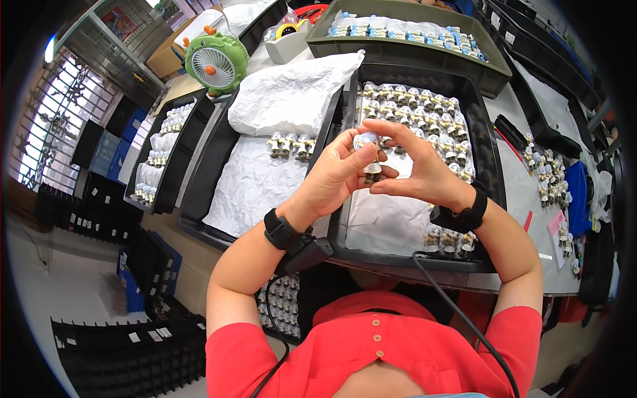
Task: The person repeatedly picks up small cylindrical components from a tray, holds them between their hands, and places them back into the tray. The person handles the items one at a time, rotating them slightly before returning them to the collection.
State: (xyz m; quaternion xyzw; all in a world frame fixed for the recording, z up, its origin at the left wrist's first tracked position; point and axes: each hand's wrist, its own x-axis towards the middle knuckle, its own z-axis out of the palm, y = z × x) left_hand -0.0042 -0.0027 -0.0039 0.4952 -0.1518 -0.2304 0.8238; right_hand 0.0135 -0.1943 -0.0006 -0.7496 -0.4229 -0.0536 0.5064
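Observation:
A small figurine (373, 159) with a pale blue-grey head, white body and dark feet stands upright between my two hands. My left hand (340, 169) grips it, the thumb across its front. The fingers of my right hand (415, 166) curve round the other side, index finger at its head and thumb near its feet; whether they press on it is hard to tell. Below my hands lies a black tray (491, 166) lined with white paper, holding rows of similar figurines (411, 99). Several more stand at its near right corner, partly hidden by my right wrist.
To the left, another black tray (199, 199) holds a few figurines (292, 144) and crumpled white paper (285, 99). A green fan (215, 63) stands behind it. An olive bin (411, 50) of blue-white figurines is at the back. Loose figurines (549, 176) lie at right. Cables hang from both wrists.

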